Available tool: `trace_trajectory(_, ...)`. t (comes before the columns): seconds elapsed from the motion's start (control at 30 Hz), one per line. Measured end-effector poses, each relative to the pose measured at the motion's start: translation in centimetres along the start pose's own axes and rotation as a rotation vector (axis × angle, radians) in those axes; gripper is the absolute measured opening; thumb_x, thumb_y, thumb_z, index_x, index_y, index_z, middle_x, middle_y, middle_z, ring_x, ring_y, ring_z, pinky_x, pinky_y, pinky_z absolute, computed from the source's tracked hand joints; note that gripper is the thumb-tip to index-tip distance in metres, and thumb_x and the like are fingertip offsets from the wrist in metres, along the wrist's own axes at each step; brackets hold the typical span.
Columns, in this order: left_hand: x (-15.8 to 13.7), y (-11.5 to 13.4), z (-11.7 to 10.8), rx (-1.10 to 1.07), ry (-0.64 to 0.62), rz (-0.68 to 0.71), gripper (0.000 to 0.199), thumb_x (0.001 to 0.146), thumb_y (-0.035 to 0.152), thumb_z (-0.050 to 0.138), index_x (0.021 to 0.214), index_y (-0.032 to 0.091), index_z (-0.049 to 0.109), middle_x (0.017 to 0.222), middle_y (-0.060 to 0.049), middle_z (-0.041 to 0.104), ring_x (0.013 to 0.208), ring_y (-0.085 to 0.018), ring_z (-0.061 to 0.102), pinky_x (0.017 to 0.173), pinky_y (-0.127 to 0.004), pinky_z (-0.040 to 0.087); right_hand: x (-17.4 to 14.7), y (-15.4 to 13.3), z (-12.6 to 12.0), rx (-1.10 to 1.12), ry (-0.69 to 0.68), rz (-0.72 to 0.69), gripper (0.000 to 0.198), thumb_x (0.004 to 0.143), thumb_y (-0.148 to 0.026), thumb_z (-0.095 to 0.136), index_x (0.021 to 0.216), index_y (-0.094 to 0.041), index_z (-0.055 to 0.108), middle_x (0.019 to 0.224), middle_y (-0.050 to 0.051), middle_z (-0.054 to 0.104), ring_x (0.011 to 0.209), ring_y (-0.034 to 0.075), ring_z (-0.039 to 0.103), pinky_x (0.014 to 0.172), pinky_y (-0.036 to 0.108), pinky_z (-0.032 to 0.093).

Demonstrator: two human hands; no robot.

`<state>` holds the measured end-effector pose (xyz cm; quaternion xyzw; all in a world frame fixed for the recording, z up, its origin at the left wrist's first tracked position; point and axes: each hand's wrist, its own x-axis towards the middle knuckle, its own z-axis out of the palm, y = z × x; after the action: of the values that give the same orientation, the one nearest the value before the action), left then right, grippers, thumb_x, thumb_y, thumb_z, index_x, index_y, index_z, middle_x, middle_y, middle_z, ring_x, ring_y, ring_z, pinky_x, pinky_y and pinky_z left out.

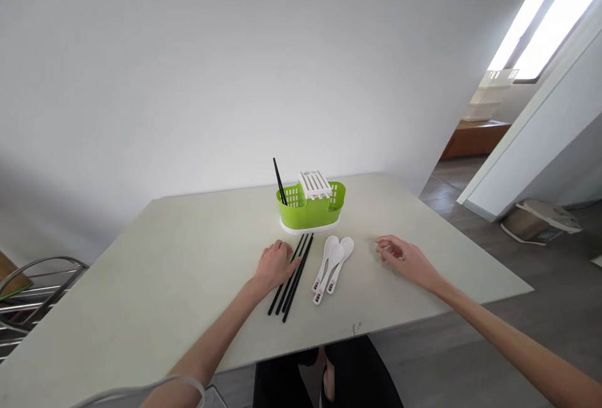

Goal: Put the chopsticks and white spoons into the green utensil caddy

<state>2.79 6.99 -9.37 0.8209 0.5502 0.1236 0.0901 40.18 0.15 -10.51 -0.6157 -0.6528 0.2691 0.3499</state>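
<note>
My left hand [275, 265] is over the table with its fingers loosely bent and its thumb apart, reaching over several black chopsticks [290, 298]. Whether the thumb touches the chopsticks I cannot tell. Right of them lie three white spoons [333, 264], bowls pointing away from me and handles partly overlapping. Over the table to the right of the spoons is my right hand [399, 256], fingers slightly curled and apart, holding nothing. Behind the spoons and chopsticks stands a green cutlery basket [310, 215] with a white base and a white slotted piece [315, 184] on top.
Black chopsticks [279, 181] lean upright in the basket's left compartment. The pale table [188, 251] meets a white wall at its far side. A metal rack [37, 295] stands beyond the left edge. On the floor to the right is a storage box [538, 223].
</note>
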Motion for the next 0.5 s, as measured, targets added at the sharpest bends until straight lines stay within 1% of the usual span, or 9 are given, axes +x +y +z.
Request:
trace_trajectory(0.07, 0.3, 0.8, -0.9, 0.133, -0.089, -0.031, 0.026, 0.096, 0.041, 0.063, 0.108, 0.019, 0.070, 0.117, -0.015, 0.072, 0.105, -0.032, 0.072, 0.093, -0.045, 0.054, -0.5, 2.1, 0.6, 0.134, 0.064, 0.062, 0.039, 0.097, -0.056, 0.060, 0.117, -0.023, 0.066, 0.099, 0.007, 0.077, 0.077, 0.021, 0.073, 0.076, 0.039, 0.056)
trace_trajectory(0.13, 0.3, 1.1, -2.2, 0.246, -0.181, -0.064, 0.026, 0.098, 0.036, 0.059, 0.111, 0.018, 0.071, 0.119, -0.016, 0.073, 0.105, -0.031, 0.073, 0.090, -0.041, 0.055, -1.0, 3.6, 1.1, 0.254, 0.121, 0.093, 0.043, 0.094, -0.059, 0.064, 0.116, -0.022, 0.066, 0.098, 0.008, 0.077, 0.077, 0.021, 0.073, 0.071, 0.036, 0.057)
trace_trajectory(0.23, 0.2, 0.8, -4.2, 0.361, -0.285, -0.100, 0.023, 0.097, 0.022, 0.053, 0.105, 0.015, 0.073, 0.115, -0.017, 0.074, 0.104, -0.031, 0.074, 0.084, -0.038, 0.054, -1.5, 4.9, 1.5, 0.335, 0.172, 0.108, 0.046, 0.093, -0.061, 0.065, 0.115, -0.021, 0.065, 0.096, 0.008, 0.076, 0.078, 0.020, 0.072, 0.072, 0.034, 0.057)
trace_trajectory(0.33, -0.1, -0.2, -5.7, 0.460, -0.336, -0.119, 0.025, 0.090, 0.007, 0.052, 0.096, 0.012, 0.075, 0.108, -0.021, 0.075, 0.104, -0.035, 0.074, 0.084, -0.040, 0.053, -1.5, 5.4, 1.7, 0.351, 0.185, 0.107, 0.044, 0.094, -0.060, 0.065, 0.116, -0.022, 0.065, 0.098, 0.008, 0.076, 0.079, 0.019, 0.071, 0.074, 0.034, 0.058)
trace_trajectory(0.4, -0.3, -1.0, -6.5, 0.514, -0.359, -0.132, 0.030, 0.084, -0.002, 0.051, 0.092, 0.012, 0.076, 0.101, -0.022, 0.075, 0.102, -0.035, 0.074, 0.083, -0.040, 0.052, -1.5, 5.6, 1.8, 0.356, 0.182, 0.101, 0.043, 0.095, -0.059, 0.065, 0.116, -0.022, 0.065, 0.097, 0.007, 0.076, 0.078, 0.019, 0.071, 0.074, 0.034, 0.058)
trace_trajectory(0.5, -0.7, -2.2, -7.7, 0.567, -0.361, -0.159, 0.033, 0.079, -0.007, 0.050, 0.087, 0.012, 0.077, 0.095, -0.021, 0.076, 0.096, -0.034, 0.075, 0.081, -0.039, 0.051, -1.5, 5.6, 1.8, 0.358, 0.173, 0.089, 0.041, 0.095, -0.058, 0.064, 0.116, -0.023, 0.065, 0.096, 0.006, 0.076, 0.078, 0.019, 0.071, 0.073, 0.033, 0.057)
